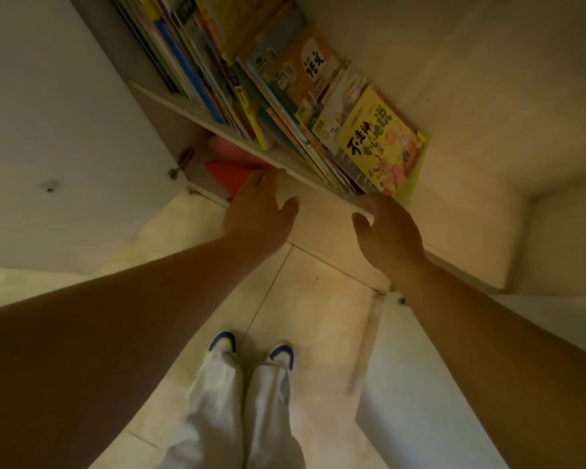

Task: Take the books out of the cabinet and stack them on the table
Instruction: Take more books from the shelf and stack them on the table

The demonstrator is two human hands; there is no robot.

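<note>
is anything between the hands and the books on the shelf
Nothing visible. The cabinet door is swung open, and both the left hand and right hand are at the shelf edge, just below the leaning books.

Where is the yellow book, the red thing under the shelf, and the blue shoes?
yellow book [379,143]: head view, middle of its front cover.
red thing [230,174]: head view, its flat top under the shelf.
blue shoes [222,341]: head view, toe of one shoe.
</note>
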